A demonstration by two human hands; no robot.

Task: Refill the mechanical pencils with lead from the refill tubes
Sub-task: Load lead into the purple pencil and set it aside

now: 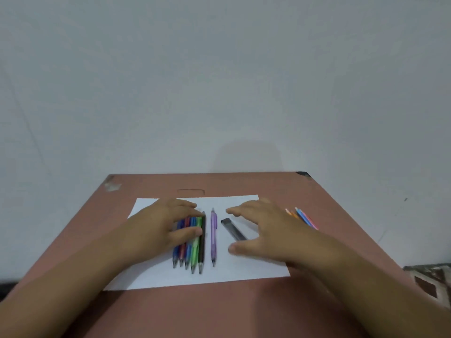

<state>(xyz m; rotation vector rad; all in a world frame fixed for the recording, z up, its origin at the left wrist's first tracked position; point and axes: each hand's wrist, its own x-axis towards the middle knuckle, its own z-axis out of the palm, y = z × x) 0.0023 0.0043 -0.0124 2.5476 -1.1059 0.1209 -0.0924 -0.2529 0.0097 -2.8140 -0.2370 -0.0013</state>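
Note:
Several mechanical pencils (190, 252) in blue, red, green and black lie side by side on a white sheet of paper (244, 272), tips toward me. My left hand (168, 220) rests on top of this row with fingers spread over the barrels. A purple mechanical pencil (213, 234) lies alone just to their right. A dark lead refill tube (233, 229) lies slanted on the paper under my right hand (266, 228), which hovers open above it with spread fingers, thumb near the paper.
The paper lies on a reddish-brown table (219, 311) set against a plain white wall. A few more coloured pencils (303, 217) lie on the table past the paper's right edge, partly hidden by my right arm. A patterned floor shows at the lower right.

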